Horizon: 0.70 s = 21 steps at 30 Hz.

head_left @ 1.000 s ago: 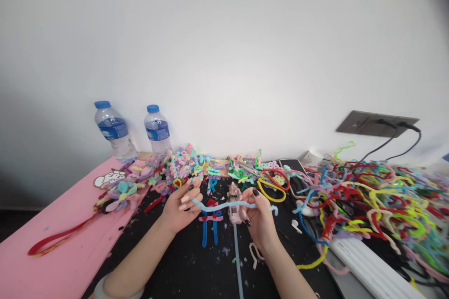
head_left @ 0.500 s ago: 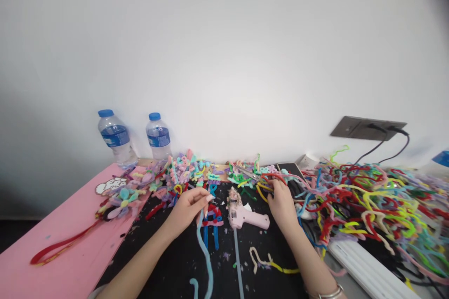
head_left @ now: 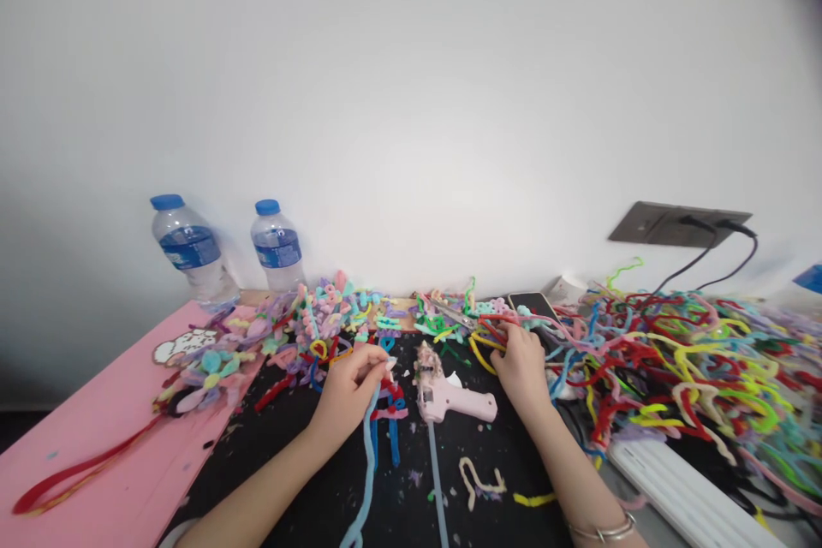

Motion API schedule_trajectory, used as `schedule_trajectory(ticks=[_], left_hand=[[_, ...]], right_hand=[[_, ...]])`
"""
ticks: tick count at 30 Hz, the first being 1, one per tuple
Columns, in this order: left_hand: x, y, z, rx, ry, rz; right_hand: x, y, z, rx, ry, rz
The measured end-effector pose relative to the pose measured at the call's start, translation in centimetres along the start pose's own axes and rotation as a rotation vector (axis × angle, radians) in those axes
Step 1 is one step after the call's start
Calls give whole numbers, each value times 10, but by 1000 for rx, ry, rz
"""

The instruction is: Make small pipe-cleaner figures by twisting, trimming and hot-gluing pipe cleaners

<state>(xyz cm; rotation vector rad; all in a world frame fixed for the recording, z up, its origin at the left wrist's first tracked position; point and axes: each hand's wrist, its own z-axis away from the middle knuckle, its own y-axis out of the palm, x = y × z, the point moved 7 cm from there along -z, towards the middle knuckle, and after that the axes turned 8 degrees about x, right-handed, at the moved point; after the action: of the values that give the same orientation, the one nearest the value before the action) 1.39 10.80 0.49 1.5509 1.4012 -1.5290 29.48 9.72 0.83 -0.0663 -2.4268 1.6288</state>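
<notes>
The light-blue strand [head_left: 368, 454] hangs from your left hand [head_left: 350, 390], which pinches it near its upper end; it trails down over the desk [head_left: 292, 501] and leaves the view at the bottom. Your right hand [head_left: 521, 364] is at the handles of the scissors [head_left: 461, 318], fingers bent; you hide the contact, so I cannot tell whether it grips them.

As far as shows, your strand looks long and loose, not shaped or joined to anything. Just beyond it, partly behind your left hand, a red, blue and pink piece [head_left: 393, 413] lies already bent and assembled. I cannot judge how much work remains.

To its right you have a pink glue gun [head_left: 459, 401] lying on its side between your hands, its stick [head_left: 437, 479] pointing towards you. The scissors' blades lie among small scraps, which may crowd them. Farther right, a tangled heap of strands [head_left: 693, 377] reaches close to your right forearm; a phone [head_left: 532, 305] lies behind that hand. Two bottles [head_left: 277, 253] stand well apart at left.
</notes>
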Motion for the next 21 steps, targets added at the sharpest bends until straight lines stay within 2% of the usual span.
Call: schedule_trajectory(ticks=[7,12,16,21], left_hand=[[7,-11,4,-87,35,-134],[4,-15,8,-127,88,-238],[-3,-15,12,-141,144,-337],[-12,-15,18,-179,249,-397]], right_hand=[[2,-1,0,-19,-48,-18],[18,-9,7,-42,-113,-198],[37,-13,18,43,-122,-349],[62,-17,34,209,-217,-337]])
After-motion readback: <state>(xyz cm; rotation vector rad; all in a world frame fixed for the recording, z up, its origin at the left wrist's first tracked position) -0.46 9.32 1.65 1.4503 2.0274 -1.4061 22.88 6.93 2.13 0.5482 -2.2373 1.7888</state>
